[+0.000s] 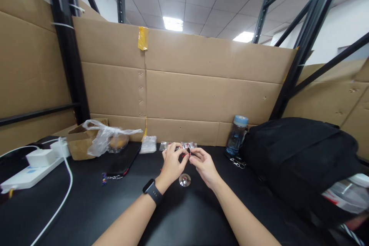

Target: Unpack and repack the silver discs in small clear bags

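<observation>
Both hands meet over the middle of the black table. My left hand (172, 161), with a dark watch on its wrist, pinches a small black-and-red piece (188, 151) between thumb and fingers. From the other side, my right hand (205, 166) closes its thumb and fingertips on the edge of the same piece. Its exact kind is too small to make out, and fingers cover part of it. Just below the hands lies a shiny round metal piece (185, 180) with a raised centre. Behind the fingers are small clear packets (165, 145) with red bits, partly hidden.
Left: a power strip (31, 177) with a white cable, an open cardboard box (80, 144), a knotted plastic bag (99, 142), a black pouch (122, 163) and a stack of clear bags (148, 144). Right: a blue-capped bottle (236, 135) and a black backpack (296, 161). Cardboard walls (184, 96) enclose the table.
</observation>
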Available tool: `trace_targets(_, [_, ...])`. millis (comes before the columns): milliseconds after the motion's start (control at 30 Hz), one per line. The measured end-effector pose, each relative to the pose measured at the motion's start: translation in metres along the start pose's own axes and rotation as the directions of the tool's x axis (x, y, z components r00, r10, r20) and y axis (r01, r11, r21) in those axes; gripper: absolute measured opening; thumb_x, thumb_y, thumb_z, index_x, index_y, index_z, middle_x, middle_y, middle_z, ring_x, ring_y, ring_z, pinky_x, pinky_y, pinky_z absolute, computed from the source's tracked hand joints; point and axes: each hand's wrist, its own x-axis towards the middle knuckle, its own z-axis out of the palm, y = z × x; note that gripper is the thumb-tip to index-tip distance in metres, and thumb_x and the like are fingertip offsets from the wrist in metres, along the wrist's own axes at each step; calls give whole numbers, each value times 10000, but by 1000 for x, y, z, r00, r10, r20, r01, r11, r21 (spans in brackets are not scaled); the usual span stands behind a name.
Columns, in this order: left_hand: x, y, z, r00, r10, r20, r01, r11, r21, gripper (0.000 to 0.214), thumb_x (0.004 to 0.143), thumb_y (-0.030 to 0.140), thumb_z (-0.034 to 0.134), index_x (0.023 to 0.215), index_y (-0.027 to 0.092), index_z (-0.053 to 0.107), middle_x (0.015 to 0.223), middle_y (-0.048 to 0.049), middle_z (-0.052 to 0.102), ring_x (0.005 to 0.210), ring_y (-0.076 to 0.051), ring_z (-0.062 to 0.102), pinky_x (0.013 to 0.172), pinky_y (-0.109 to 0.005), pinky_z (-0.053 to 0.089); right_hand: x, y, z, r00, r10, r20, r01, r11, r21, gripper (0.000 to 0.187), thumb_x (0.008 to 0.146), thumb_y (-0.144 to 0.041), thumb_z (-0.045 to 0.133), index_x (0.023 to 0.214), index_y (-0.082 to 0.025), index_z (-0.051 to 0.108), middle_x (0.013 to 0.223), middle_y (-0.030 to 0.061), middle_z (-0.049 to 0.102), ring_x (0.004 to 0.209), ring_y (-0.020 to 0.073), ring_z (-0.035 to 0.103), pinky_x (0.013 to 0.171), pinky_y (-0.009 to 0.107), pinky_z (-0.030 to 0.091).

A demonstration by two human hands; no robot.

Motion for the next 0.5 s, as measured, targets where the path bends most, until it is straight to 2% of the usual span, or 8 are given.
trace_targets(133, [0, 0, -2, 1000, 10, 21, -11, 1000, 24, 99, 892, 303, 634, 900, 278, 729, 1129, -52, 618, 1125, -267, 518, 910, -427, 367, -1, -1, -1, 1000, 13, 14, -12, 1000, -20, 407, 661, -374, 894, 973, -228, 677, 1162, 79, 707, 948, 224, 700, 894, 372, 558])
trace_targets(333, [-1, -4, -6, 993, 108, 39, -111, 990, 90, 94, 889, 268, 649, 919, 293, 735, 1155, -65, 612, 1157, -281, 488, 909, -439, 348, 1, 4, -1, 1000, 26, -1, -26, 996, -89, 337, 680, -385, 879, 908, -209, 704, 1023, 66, 745, 888, 211, 699, 790, 322, 555])
trace_targets(500, [1, -6, -4, 998, 62, 15, -63, 996, 70, 77, 880, 277, 659, 862, 278, 734, 1140, -55, 611, 1134, -276, 495, 912, -437, 349, 2, -4, -2, 995, 101, 6, -99, 983, -152, 380, 774, -515, 777, 937, -173, 746, 959, 103, 748, 887, 236, 707, 693, 301, 530])
